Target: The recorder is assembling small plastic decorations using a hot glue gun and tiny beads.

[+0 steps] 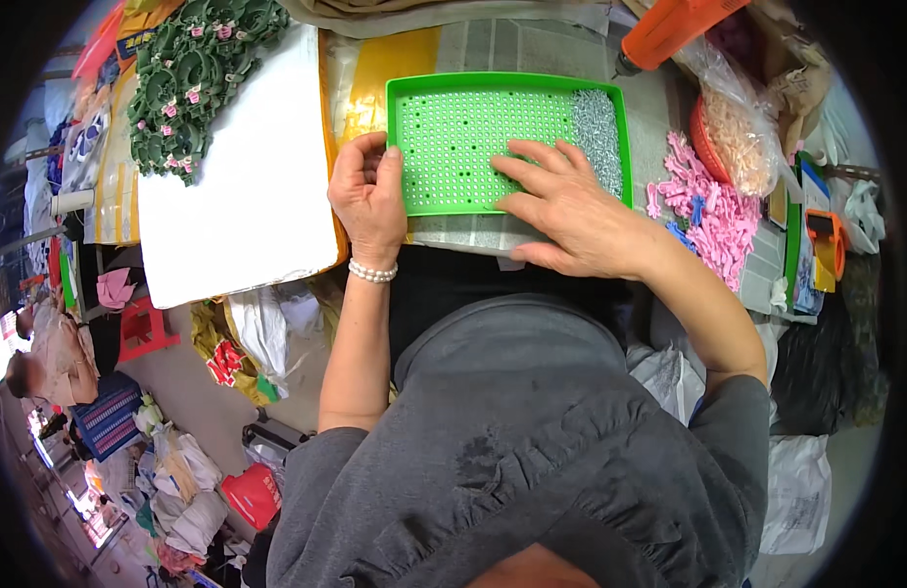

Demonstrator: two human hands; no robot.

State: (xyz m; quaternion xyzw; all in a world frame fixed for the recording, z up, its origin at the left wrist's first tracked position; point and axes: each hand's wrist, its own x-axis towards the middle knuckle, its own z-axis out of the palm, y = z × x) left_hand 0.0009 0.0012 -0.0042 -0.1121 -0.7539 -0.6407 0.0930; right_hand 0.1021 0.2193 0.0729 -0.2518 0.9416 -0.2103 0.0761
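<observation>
While the curled left hand [368, 199], grip unclear, meets the green tray [449, 209], perhaps to steady it, the spread right hand [583, 213] overhangs holes beside heaped silvery pieces [596, 127].

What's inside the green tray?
The green tray holds a dotted green board and shiny silvery bits at its right end. The right hand hides part of the board.

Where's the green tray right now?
In the head view, the green tray is at the upper middle, between the white board on its left and the pink pieces on its right, with the left hand at its left edge.
</observation>
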